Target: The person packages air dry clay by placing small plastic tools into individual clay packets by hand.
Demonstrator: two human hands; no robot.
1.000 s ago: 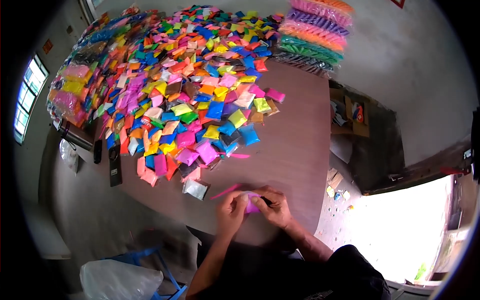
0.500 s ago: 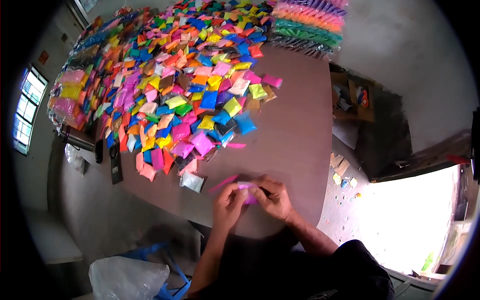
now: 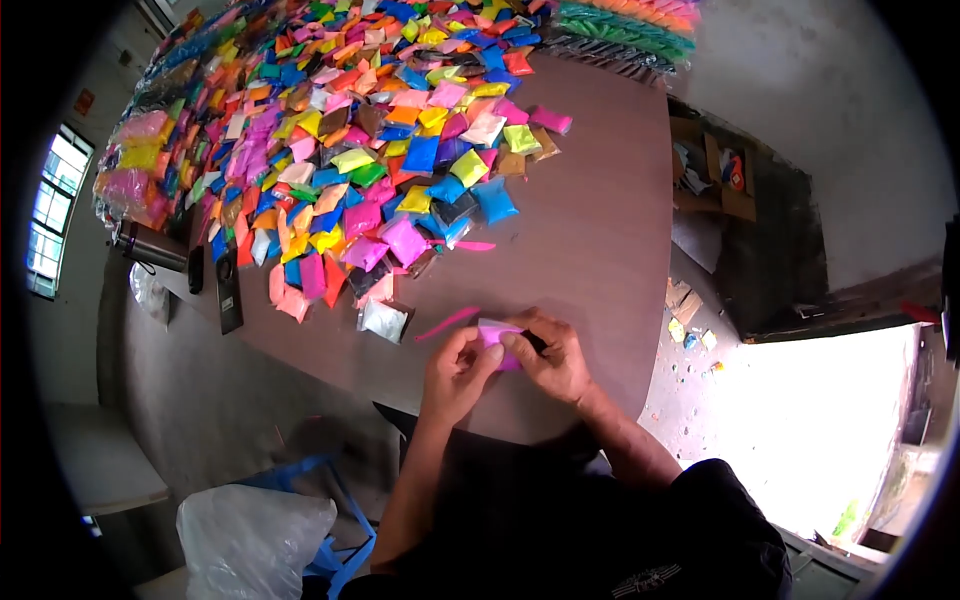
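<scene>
A small pink-purple packet (image 3: 509, 359) is held between both hands over the table's near edge. My left hand (image 3: 457, 372) pinches its left side, thumb on top. My right hand (image 3: 552, 358) grips the right side, with something dark partly visible among its fingers. Just left of the packet, a thin pink strip (image 3: 447, 324) lies on the brown table (image 3: 590, 220). A white packet (image 3: 384, 320) lies beyond my left hand. Farther off spreads a big heap of colourful packets (image 3: 360, 160).
Stacked bundles of coloured items (image 3: 620, 35) stand at the far edge. On the left are a metal flask (image 3: 155, 246) and a dark flat device (image 3: 229, 292). A blue stool (image 3: 350, 550) bears a clear plastic bag (image 3: 255, 540). A cardboard box (image 3: 735, 180) sits right.
The view has tilted down, so the table and heap sit higher in the picture. Both hands still hold the packet, with small shifts of the fingers.
</scene>
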